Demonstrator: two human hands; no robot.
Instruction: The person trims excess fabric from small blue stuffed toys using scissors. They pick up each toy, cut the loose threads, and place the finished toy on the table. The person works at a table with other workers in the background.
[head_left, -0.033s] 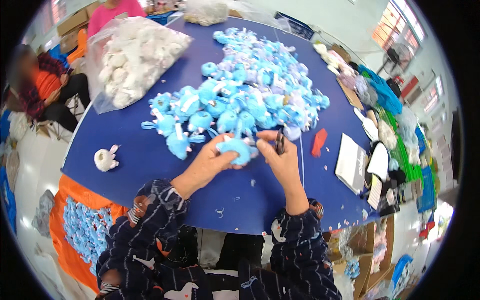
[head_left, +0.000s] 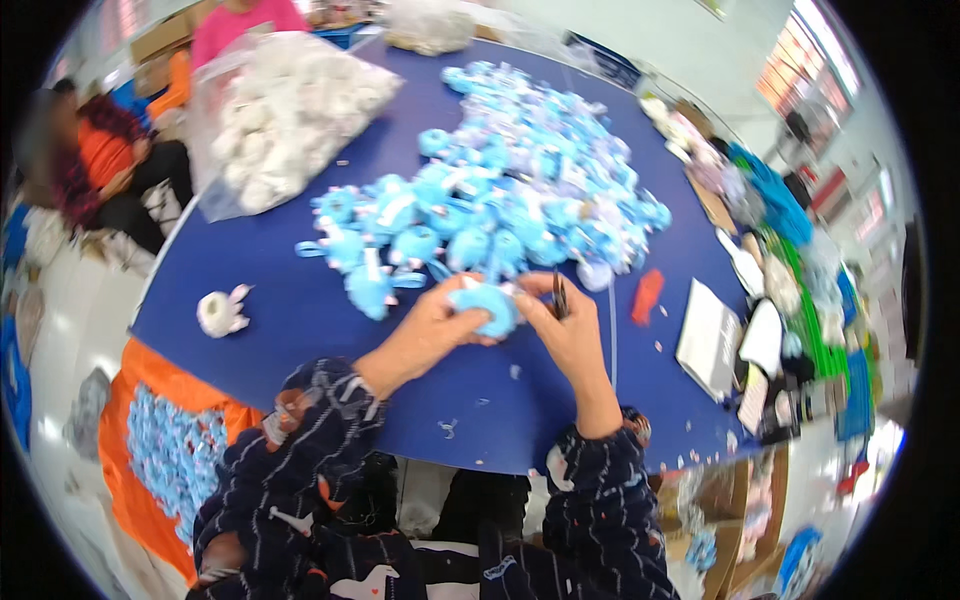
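Observation:
My left hand (head_left: 440, 328) is closed around a small light-blue plush toy (head_left: 487, 308), thumb pressed on its front. At the toy's right edge, the thumb and forefinger of my right hand (head_left: 565, 335) pinch a small pale part. A small black hand tool (head_left: 559, 296), perhaps thread snips, is tucked in my right fingers; its working end cannot be made out. Just beyond my hands lies a heap of blue and lilac plush toys (head_left: 470, 215), several with white tags and blue loops.
A clear bag of white plush pieces (head_left: 290, 120) lies at the far left, a white plush piece (head_left: 221, 312) nearer. To the right are a red piece (head_left: 647, 297) and a white box (head_left: 707, 338). An orange sack (head_left: 115, 450) holds blue toys below. Another person (head_left: 110, 170) sits left.
My right thumb and forefinger have closed in on the right edge of the toy. The whole view has shifted slightly, and my left hand keeps its hold.

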